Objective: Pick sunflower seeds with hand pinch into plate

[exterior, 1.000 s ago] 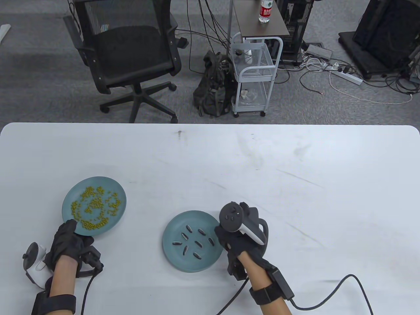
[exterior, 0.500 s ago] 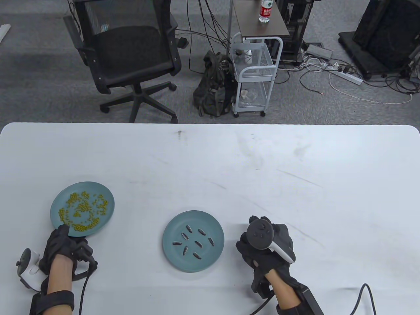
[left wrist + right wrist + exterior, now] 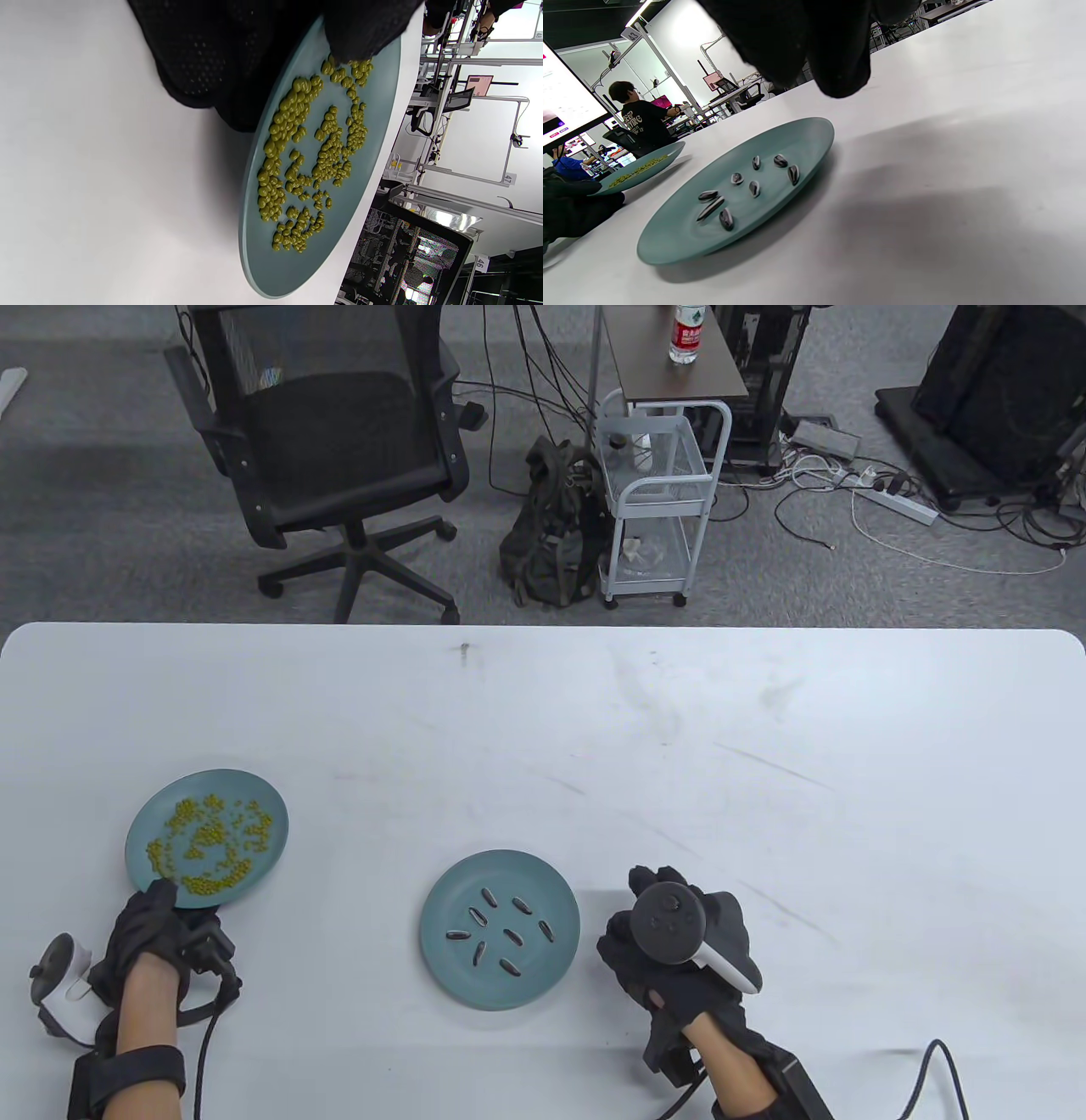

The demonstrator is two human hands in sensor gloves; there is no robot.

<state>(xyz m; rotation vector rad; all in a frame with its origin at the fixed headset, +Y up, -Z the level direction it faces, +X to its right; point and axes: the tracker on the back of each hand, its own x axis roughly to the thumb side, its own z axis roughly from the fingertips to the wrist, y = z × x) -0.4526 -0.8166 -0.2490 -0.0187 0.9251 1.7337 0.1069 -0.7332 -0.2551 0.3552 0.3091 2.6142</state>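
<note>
A teal plate [image 3: 448,977] near the table's front middle holds several striped sunflower seeds [image 3: 512,935]. It also shows in the right wrist view [image 3: 683,241] with the seeds [image 3: 753,188]. My right hand [image 3: 624,942] rests just right of that plate, apart from its rim. Its fingers [image 3: 840,63] hang above the table with nothing visible in them. My left hand [image 3: 161,899] grips the near rim of a second teal plate [image 3: 144,823] full of green beans [image 3: 212,840]. In the left wrist view the thumb [image 3: 348,38] lies on that plate [image 3: 280,271] beside the beans [image 3: 305,161].
The white table [image 3: 679,746] stretches wide behind and to the right of both plates. A glove cable [image 3: 942,1060] trails at the front right. An office chair [image 3: 339,449] and a wire cart [image 3: 653,500] stand on the floor beyond the far edge.
My left hand has dragged the green bean plate to the left. My right hand has drawn back from the seed plate's right rim, moving right and toward me.
</note>
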